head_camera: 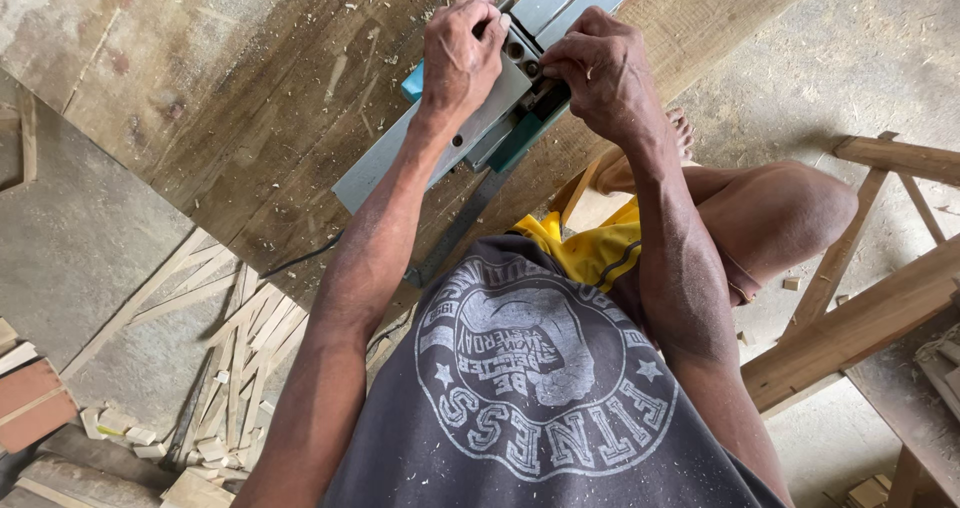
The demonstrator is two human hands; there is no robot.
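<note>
- The person is looking down at a big wooden workbench [250, 98] with bits of sawdust and wood chips lying on it.
- A grey and green power planer [480, 118] is lying upside down on the bench, with its flat grey metal base facing up.
- The left hand [458, 58] is pressing down on the flat grey base, near the middle of the tool. Its fingers are curling over the far edge, so it is gripping the planer.
- The right hand [600, 73] is sitting just beside the left hand, on the right side of the tool. Its fingers are bending in and pinching at a small dark part there. I cannot tell what that small part is.
- A black cord [300, 260] is running off the near edge of the bench.
- The person is wearing a dark grey shirt [530, 388] and yellow shorts [590, 248]. One bare knee [790, 208] is sticking out to the right.
- Thin wood strips [240, 348] are lying in a messy pile on the floor to the left.
- A wooden frame [870, 308] is standing on the right side.
</note>
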